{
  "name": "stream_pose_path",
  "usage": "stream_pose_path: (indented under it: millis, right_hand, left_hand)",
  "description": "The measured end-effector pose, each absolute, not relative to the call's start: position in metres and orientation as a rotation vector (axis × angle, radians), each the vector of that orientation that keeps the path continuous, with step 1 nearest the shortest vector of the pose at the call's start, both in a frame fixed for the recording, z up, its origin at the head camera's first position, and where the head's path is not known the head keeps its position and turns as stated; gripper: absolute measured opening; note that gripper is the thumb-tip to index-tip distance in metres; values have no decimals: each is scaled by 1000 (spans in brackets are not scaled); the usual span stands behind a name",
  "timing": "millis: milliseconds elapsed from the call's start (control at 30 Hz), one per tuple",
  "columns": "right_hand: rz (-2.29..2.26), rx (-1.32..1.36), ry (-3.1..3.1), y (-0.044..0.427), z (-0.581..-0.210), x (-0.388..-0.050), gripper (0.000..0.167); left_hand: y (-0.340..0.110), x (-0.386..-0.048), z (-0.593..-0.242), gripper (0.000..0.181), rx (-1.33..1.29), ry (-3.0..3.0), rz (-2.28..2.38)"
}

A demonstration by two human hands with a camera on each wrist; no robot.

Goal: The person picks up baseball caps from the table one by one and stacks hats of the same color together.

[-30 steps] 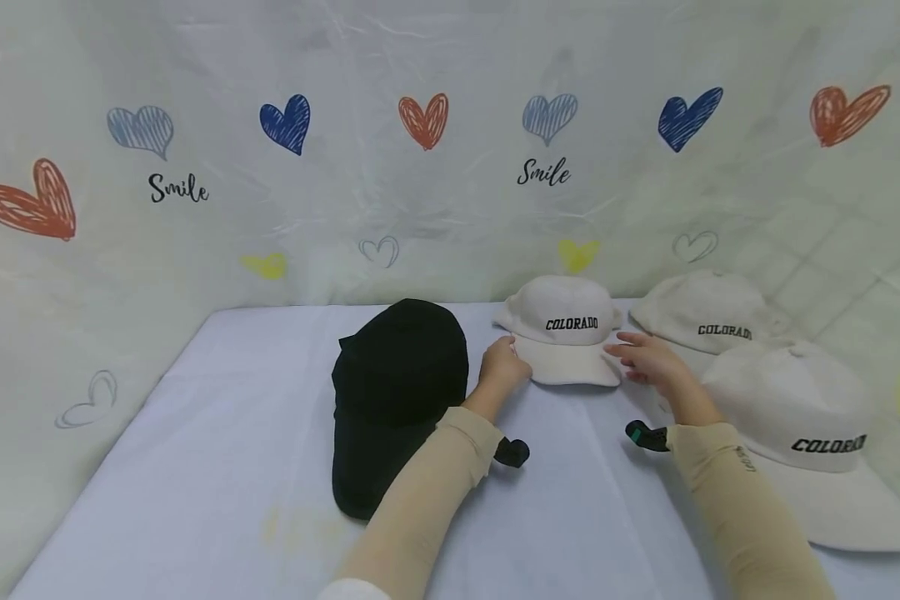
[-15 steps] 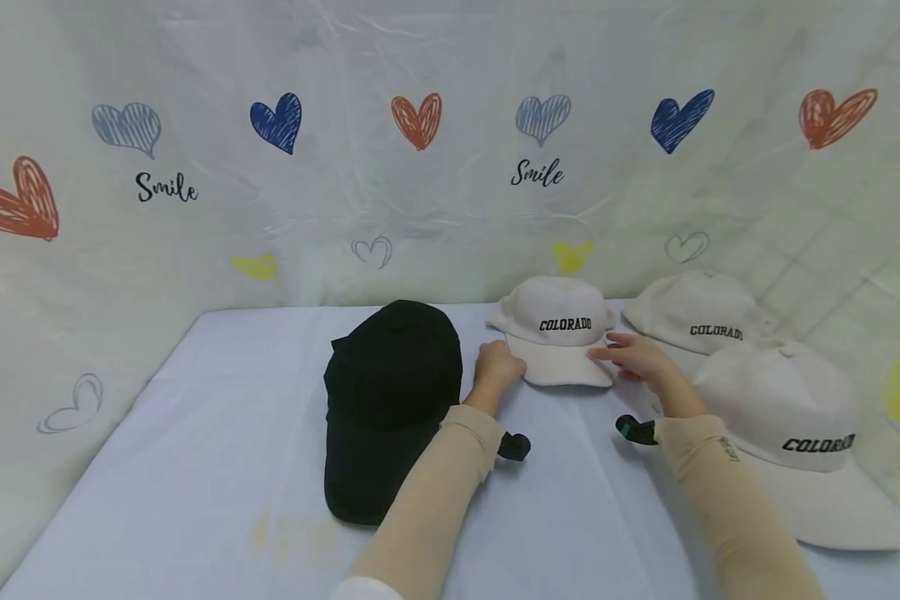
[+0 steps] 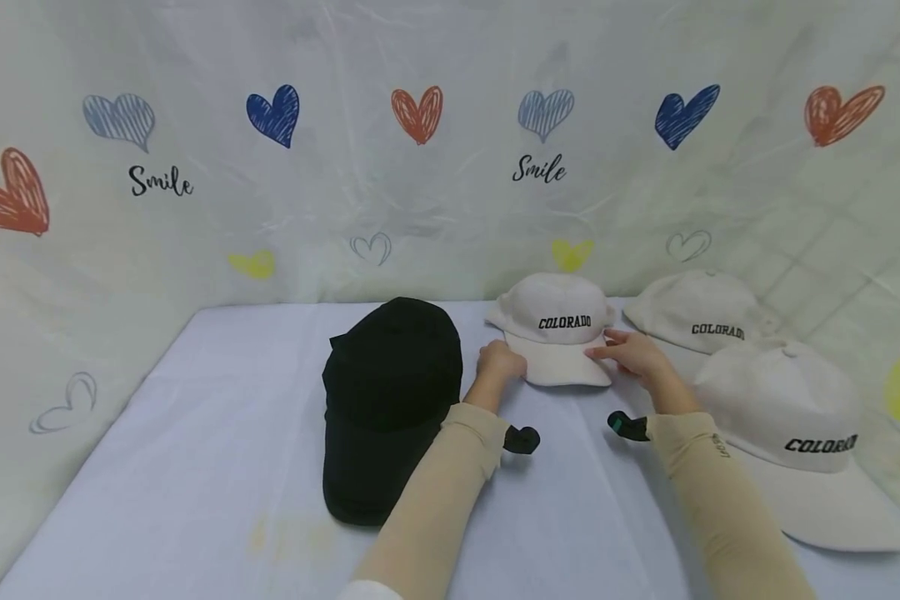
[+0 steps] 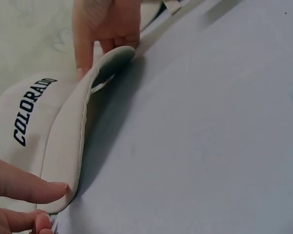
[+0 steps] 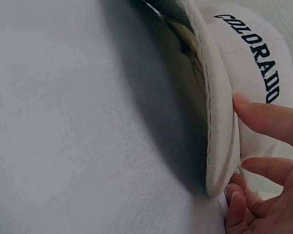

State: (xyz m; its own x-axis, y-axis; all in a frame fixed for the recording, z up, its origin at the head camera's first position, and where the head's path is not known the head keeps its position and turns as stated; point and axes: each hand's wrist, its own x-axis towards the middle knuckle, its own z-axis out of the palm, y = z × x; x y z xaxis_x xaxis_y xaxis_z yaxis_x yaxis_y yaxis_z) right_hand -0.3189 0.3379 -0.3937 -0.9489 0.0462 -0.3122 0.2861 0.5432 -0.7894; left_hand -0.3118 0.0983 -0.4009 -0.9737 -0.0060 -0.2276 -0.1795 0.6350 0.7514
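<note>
A black baseball cap lies left of mid-tabletop; near the far edge, the left hand pinches the white COLORADO cap's brim, the right hand its other side. Even, light pressure should keep it uncreased.

black cap — partly behind left sleeve | left hand — cut off, left wrist view

Black fabric cap lay on white cloth-covered table, brim toward the viewer | off-white fabric COLORADO cap sat at right, partly hiding another off-white COLORADO cap behind | pale sheet hung beyond, printed with coloured hearts and "Smile"
</note>
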Motion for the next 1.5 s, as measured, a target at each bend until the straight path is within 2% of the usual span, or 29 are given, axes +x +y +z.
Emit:
stream_pose_path:
  millis: [300,533,1000,1200,1500]
  right_hand:
    - [-1470,357,2514,333,-391,-318,89]
    - [-1523,351,2481,330,-387,-313,91]
    - [-1597,353,2432,326,-376,-305,94]
    - [-1621,330,2417,324,-369,-298,94]
    - [-1703,225,2340,322,-364,-288,90]
  left_hand:
    - [97,-310,-393,59,-198,2588,1414]
    - [96,-305,-395,52,-229,2422,1693]
    - [94,-316,-412,60,-287,2059,2097]
    - [88,-296,-392,59,-311,1921,2239]
    - [88,-275,-389,54,-375,1869,2366]
